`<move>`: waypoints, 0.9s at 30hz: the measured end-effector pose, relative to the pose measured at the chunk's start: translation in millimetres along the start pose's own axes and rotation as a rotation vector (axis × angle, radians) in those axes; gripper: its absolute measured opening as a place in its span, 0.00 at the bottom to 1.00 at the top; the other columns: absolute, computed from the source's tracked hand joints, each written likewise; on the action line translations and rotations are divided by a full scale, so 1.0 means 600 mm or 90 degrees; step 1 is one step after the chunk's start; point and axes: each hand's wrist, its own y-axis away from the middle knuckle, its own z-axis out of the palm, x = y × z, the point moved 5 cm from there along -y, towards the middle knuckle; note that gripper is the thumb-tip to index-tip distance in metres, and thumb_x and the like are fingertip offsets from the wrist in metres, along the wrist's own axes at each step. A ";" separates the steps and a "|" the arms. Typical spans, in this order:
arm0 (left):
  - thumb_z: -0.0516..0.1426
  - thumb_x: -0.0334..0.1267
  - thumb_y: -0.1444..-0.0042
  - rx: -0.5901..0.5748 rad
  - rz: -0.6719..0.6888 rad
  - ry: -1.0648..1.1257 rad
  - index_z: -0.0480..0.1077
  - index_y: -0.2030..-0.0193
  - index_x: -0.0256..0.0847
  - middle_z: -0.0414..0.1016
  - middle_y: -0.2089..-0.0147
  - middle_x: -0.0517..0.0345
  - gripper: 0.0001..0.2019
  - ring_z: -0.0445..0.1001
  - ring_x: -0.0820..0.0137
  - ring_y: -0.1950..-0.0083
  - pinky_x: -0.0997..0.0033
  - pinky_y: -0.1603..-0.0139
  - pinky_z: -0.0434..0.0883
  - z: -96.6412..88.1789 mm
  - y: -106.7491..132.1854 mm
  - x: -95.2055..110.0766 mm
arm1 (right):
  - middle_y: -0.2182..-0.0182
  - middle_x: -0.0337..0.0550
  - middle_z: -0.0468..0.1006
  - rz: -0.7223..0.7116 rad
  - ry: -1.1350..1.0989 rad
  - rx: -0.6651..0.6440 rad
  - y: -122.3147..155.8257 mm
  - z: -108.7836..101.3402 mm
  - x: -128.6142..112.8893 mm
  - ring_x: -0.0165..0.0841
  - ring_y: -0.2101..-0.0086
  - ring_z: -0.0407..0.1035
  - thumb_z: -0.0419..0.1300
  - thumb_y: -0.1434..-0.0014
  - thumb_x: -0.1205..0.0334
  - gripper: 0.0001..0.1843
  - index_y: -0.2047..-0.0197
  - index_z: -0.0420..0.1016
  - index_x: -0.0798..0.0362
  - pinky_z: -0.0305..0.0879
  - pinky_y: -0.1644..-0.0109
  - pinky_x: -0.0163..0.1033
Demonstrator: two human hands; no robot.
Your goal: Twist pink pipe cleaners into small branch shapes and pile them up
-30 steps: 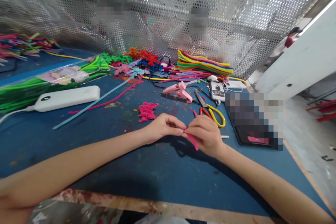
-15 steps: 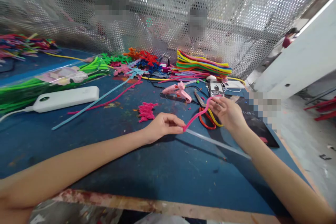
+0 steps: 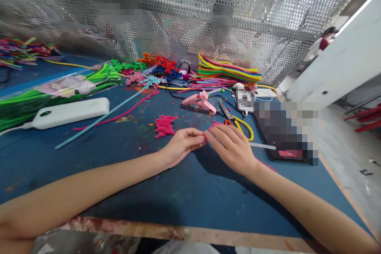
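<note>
A bright pink pipe cleaner point(image 3: 215, 124) is pinched at one end by my left hand point(image 3: 186, 145), its fingers closed. My right hand point(image 3: 230, 145) meets it from the right, fingertips closed on the same pipe cleaner beside the left fingertips. A pink length also shows past my right wrist. Just left of my left hand lies a small bundle of folded pink pipe-cleaner pieces point(image 3: 165, 126). Behind my right hand are scissors with red and yellow handles point(image 3: 249, 129), partly covered by it. A translucent stick point(image 3: 263, 146) pokes out from behind that hand.
A pink glue gun point(image 3: 199, 101) lies beyond the hands, with bundled coloured pipe cleaners point(image 3: 228, 69) behind it. A dark tablet point(image 3: 276, 135) is at right. On the left sit a white power bank point(image 3: 71, 113), bagged green pipe cleaners point(image 3: 18, 107) and a blue pipe cleaner point(image 3: 98, 120).
My right hand has moved left and inward to meet my left hand, which has stayed nearly in place. The raised pink pipe cleaner is now mostly hidden by my right hand.
</note>
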 end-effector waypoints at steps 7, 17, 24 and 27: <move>0.67 0.32 0.63 0.001 0.013 -0.016 0.73 0.71 0.34 0.75 0.74 0.60 0.11 0.73 0.77 0.71 0.78 0.64 0.69 0.004 0.005 -0.005 | 0.61 0.47 0.77 0.135 -0.182 -0.032 0.015 0.040 0.014 0.35 0.59 0.69 0.49 0.39 0.71 0.13 0.53 0.69 0.55 0.64 0.55 0.42; 0.67 0.33 0.63 -0.055 0.035 -0.067 0.74 0.72 0.33 0.76 0.75 0.59 0.10 0.73 0.76 0.72 0.77 0.66 0.68 0.008 0.005 -0.010 | 0.67 0.43 0.78 -0.005 -0.091 0.000 0.012 0.024 0.010 0.32 0.67 0.68 0.52 0.39 0.69 0.07 0.60 0.69 0.54 0.61 0.64 0.38; 0.67 0.33 0.63 -0.083 0.002 -0.046 0.75 0.71 0.33 0.76 0.74 0.58 0.11 0.73 0.77 0.72 0.77 0.66 0.68 0.011 0.005 -0.013 | 0.60 0.38 0.76 -0.210 0.095 0.071 0.027 0.008 0.007 0.27 0.74 0.62 0.58 0.44 0.62 0.09 0.57 0.70 0.48 0.56 0.73 0.37; 0.67 0.33 0.62 -0.087 0.001 -0.049 0.75 0.71 0.33 0.75 0.75 0.59 0.10 0.71 0.78 0.74 0.79 0.68 0.67 0.012 0.006 -0.012 | 0.59 0.35 0.75 -0.260 0.090 0.118 0.033 0.004 0.005 0.27 0.73 0.63 0.59 0.44 0.61 0.09 0.58 0.71 0.44 0.57 0.73 0.37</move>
